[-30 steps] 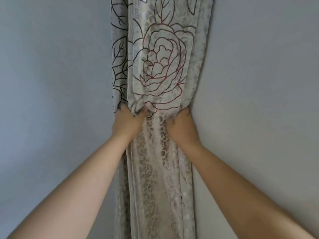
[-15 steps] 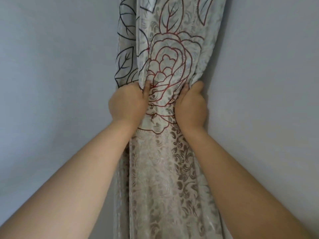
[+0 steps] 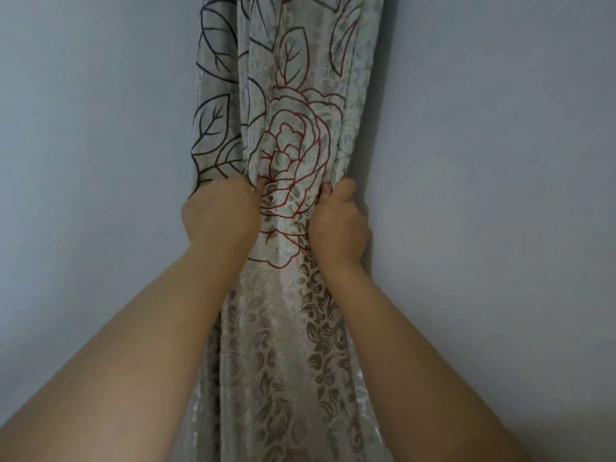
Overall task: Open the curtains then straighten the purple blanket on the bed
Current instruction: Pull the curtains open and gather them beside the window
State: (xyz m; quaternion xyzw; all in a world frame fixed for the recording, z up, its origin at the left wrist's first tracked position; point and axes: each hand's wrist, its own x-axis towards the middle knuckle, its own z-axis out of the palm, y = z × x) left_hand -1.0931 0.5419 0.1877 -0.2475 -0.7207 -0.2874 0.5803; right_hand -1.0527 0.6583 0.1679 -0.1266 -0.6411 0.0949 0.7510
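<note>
In the corner between two grey walls (image 3: 93, 161), the gathered floral curtain (image 3: 293, 328) hangs bunched, the left hand (image 3: 218, 213) and right hand (image 3: 340, 225) each gripping its folds from either side.

The bunched beige damask curtain (image 3: 286, 328) is displaying a red-outlined rose, black-outlined leaves and brown scrollwork; the plain wall (image 3: 500, 161) is showing grey-blue.

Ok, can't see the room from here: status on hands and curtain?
Left hand and right hand both grip the curtain, bunched in the wall corner. Nothing in the way. Blanket not in view.
</note>
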